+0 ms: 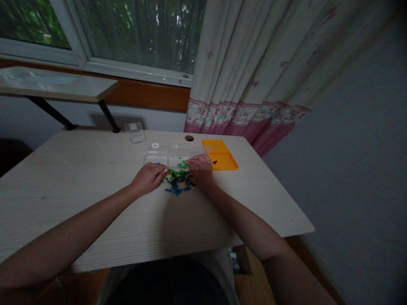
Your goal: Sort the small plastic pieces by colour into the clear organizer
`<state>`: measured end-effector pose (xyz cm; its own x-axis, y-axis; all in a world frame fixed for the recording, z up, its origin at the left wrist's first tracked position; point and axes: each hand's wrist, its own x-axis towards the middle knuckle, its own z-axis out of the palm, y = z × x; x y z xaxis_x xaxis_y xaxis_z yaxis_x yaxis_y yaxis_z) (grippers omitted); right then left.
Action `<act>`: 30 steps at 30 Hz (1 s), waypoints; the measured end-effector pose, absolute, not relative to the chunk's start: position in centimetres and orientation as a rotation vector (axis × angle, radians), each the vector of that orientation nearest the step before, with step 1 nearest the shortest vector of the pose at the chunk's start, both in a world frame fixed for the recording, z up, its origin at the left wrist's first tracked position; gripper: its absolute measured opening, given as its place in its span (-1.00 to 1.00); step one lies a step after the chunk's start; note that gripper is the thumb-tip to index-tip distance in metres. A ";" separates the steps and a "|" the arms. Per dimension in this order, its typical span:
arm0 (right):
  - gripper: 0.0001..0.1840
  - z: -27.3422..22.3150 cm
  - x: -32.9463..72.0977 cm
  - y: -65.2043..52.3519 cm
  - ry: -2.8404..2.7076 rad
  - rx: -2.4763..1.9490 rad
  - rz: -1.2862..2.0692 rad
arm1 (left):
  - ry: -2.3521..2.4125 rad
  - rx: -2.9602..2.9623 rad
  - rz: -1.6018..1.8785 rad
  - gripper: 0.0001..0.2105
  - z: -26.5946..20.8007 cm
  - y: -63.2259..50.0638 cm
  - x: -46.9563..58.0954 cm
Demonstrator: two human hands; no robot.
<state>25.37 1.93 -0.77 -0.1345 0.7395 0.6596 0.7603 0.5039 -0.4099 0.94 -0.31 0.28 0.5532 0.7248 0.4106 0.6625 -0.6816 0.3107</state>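
A loose heap of small plastic pieces [178, 185], green, blue, black and a few yellow, lies on the table between my hands. My left hand [151, 177] is at the heap's left edge, thumb and fingers pinched together; what they hold, if anything, is too small to make out. On the other side, my right hand [202, 169] has its fingers closed over the near right part of a clear divided plastic tray [155, 159]; its fingertips are partly hidden. Several green pieces [182, 164] show in the tray's middle compartment.
An open orange case [219, 146] with a small dark piece [215, 162] inside stands right of the tray. Farther back are a small open clear box [136, 137] and a round cable hole [189, 138]. A raised shelf [95, 91] stands at the back left, below the window.
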 end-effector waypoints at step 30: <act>-0.83 -1.9 25.7 2.9 -1.864 -1.270 -0.051 | 1.495 2.899 0.643 -0.67 0.0 0.3 -0.3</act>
